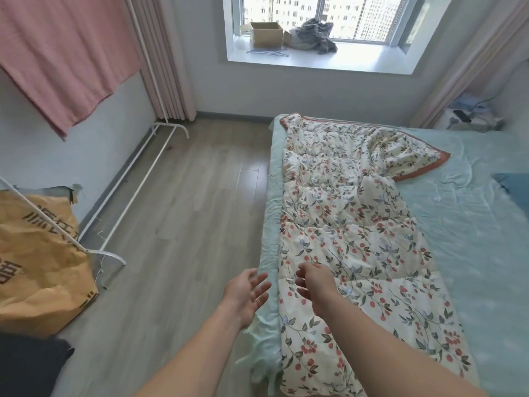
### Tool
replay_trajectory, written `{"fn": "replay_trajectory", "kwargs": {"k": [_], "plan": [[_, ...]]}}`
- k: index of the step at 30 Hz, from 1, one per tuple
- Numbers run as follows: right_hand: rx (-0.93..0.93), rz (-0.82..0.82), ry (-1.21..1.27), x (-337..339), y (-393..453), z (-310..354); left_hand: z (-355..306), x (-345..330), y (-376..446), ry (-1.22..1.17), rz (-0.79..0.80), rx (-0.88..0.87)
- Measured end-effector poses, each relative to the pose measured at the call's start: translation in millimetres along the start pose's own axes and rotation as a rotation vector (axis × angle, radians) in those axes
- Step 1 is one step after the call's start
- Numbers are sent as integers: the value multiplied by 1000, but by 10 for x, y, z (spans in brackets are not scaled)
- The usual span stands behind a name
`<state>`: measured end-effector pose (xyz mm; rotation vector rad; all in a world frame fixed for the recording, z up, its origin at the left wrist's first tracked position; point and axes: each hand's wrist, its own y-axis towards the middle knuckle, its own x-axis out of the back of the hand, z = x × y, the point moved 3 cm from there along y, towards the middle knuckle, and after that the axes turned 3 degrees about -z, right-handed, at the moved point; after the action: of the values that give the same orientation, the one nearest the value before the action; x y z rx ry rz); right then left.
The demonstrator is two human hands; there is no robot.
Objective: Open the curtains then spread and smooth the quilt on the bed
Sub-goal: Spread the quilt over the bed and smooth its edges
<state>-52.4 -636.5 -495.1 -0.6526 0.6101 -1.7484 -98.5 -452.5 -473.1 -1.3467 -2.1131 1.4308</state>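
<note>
A white quilt with red berries and green leaves [352, 224] lies folded in a long strip along the left side of the bed [472, 224], which has a pale green sheet. One far corner of the quilt is flipped toward the bed's middle. My left hand [247, 293] hovers over the bed's left edge, fingers apart, holding nothing. Just above the quilt's near left part, my right hand [313, 280] has its fingers loosely curled and empty. The pink curtains [169, 58] hang drawn aside at the left of the bare window [329, 18], and more curtain [469, 67] hangs at the right.
A white clothes rack [137, 179] with a pink cloth [65, 53] stands along the left wall. A yellow-brown sack [37, 267] sits at the near left. The window sill holds a cardboard box [266, 34], a grey garment and a hanger. A blue pillow [512, 187] lies at the right.
</note>
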Motion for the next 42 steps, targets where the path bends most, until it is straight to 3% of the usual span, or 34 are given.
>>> {"fn": "replay_trajectory", "kwargs": {"k": [7, 20, 28, 42], "plan": [[-22, -130, 67, -1161, -84, 438, -1303, 513, 438, 48, 90, 58], [7, -204, 184, -2118, 782, 1416, -2695, 57, 1390, 248, 164, 86], [54, -140, 193, -3019, 2030, 2657, -4159, -891, 2483, 384, 123, 22], [33, -224, 192, -3441, 3690, 4392, -5922, -2410, 4029, 459, 189, 47]]}}
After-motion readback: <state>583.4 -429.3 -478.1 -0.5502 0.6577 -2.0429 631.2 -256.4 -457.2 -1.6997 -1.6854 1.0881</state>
